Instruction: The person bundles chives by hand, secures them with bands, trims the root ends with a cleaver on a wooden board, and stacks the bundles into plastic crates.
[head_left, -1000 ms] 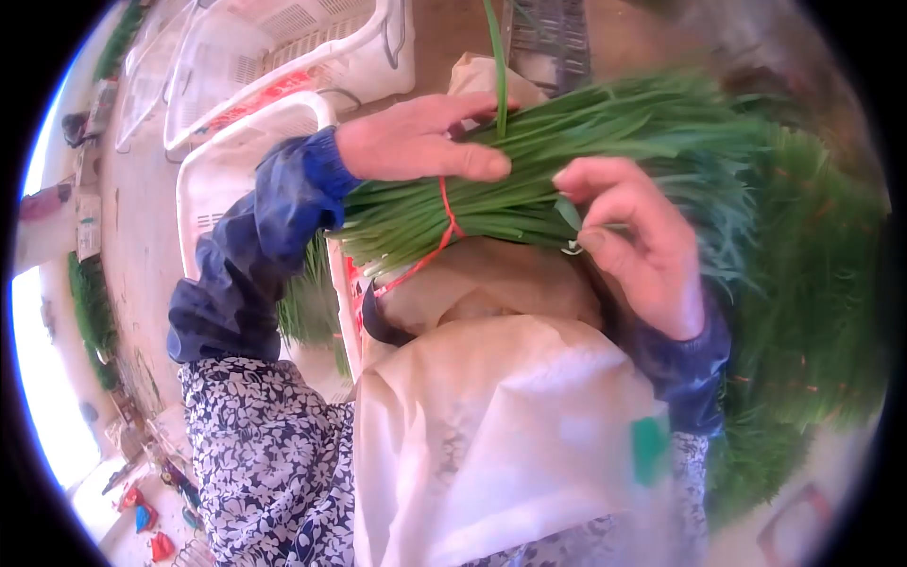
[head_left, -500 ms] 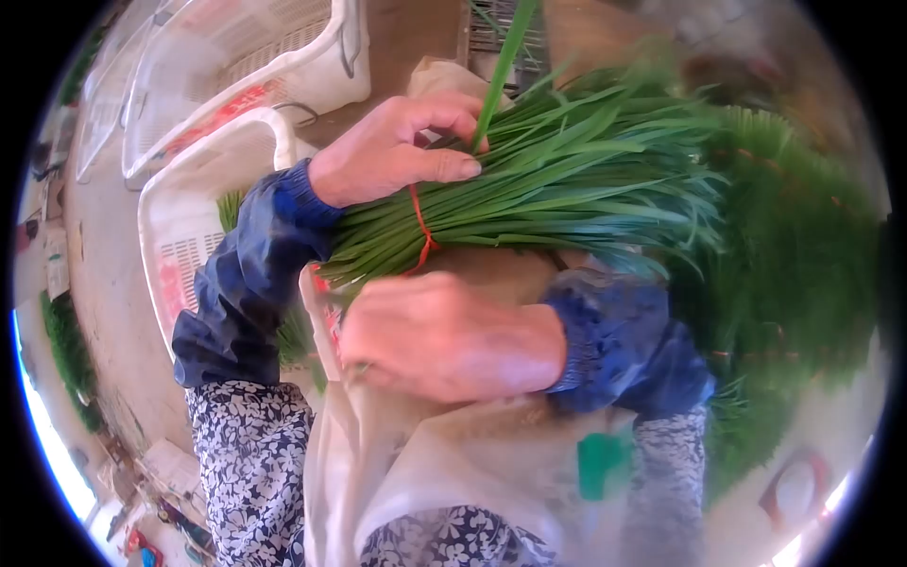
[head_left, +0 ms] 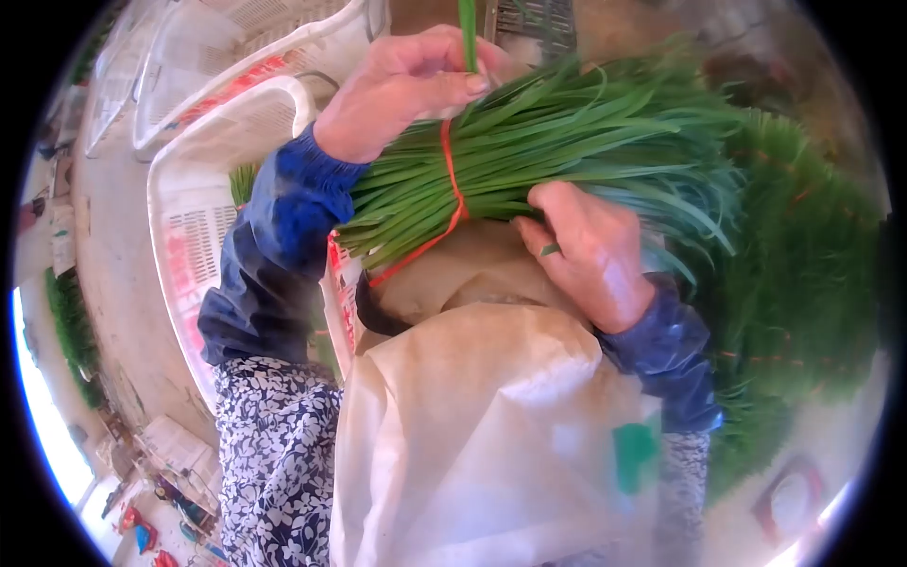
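Note:
A thick bundle of garlic chives (head_left: 567, 151) lies across the middle, tied near its cut ends by a red band (head_left: 452, 170) with a loose tail. My left hand (head_left: 406, 90) is above the tied part, a single green chive leaf (head_left: 469, 33) pinched upright between thumb and fingers. Below the bundle's near edge, my right hand (head_left: 595, 250) is closed, fingers curled toward the thumb. A small green bit shows at its thumb; whatever else it holds is hidden. Beneath the bundle, a pale cloth sheet (head_left: 472, 406) drapes over my lap.
White plastic crates (head_left: 179, 208) stand on the left, one with greens inside. More banded chives (head_left: 794, 274) are piled at right. A metal grate (head_left: 534, 28) lies beyond the bundle. Tools and scraps litter the floor at lower left.
My right hand has moved right and up, from the cloth near the cut ends to the bundle's near edge. My left hand has risen slightly, still pinching the leaf.

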